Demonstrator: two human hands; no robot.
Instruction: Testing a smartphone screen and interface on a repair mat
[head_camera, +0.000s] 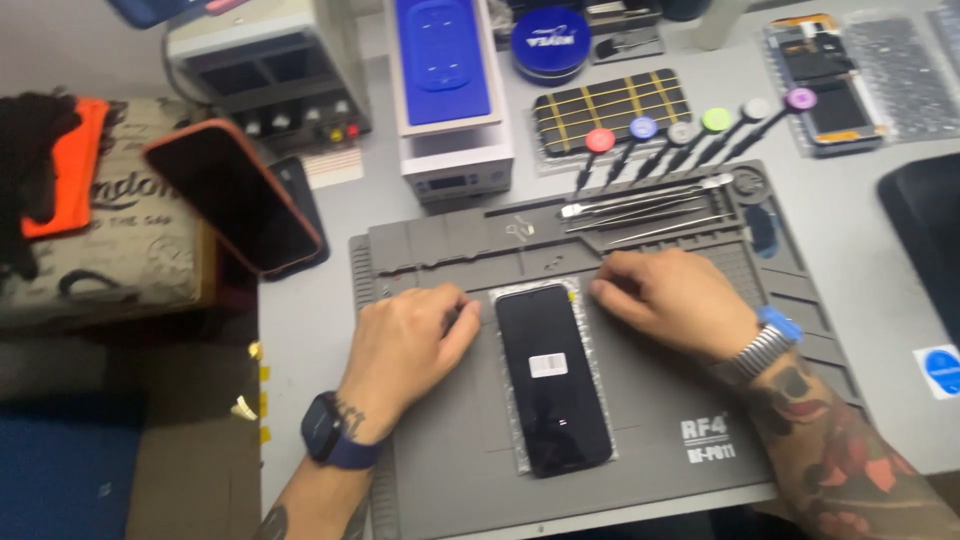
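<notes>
Grey silicone repair mat (660, 470) covers the middle of the pale grey workbench (880, 250); moulded trays along its far edge.

Behind the mat: a white box-shaped machine with a blue rubber pad on top (445, 70). Left of it, a grey bench unit with coloured knobs (290, 85). Left again, an orange-cased phone (232, 195) leaning screen-up on a printed cushion.

Centre of the mat: black glass phone screen (552, 375), lying flat, face up, long axis away from the person, on a clear bubble-textured sleeve (596, 360). Small white sticker at mid-screen. The screen looks whole and unopened; no tool is at it, no edge lifted, so I judge the work on it barely begun.

Left hand (405, 345) rests on the mat just beside the screen's upper left corner, fingers curled together, thumb touching or nearly touching the sleeve's edge. Cannot tell whether it pinches anything. Dark watch on that wrist.

Right hand (675, 300) lies just beside the upper right corner, fingers bent and close together, tips at the sleeve's edge. Holds nothing visible. Metal-banded watch.

Smaller: row of round-headed coloured screwdrivers (690, 135) beyond the mat; metal tweezers and spudgers (650, 210) untouched in the mat's top tray; blue round tin (551, 42) at the back.
</notes>
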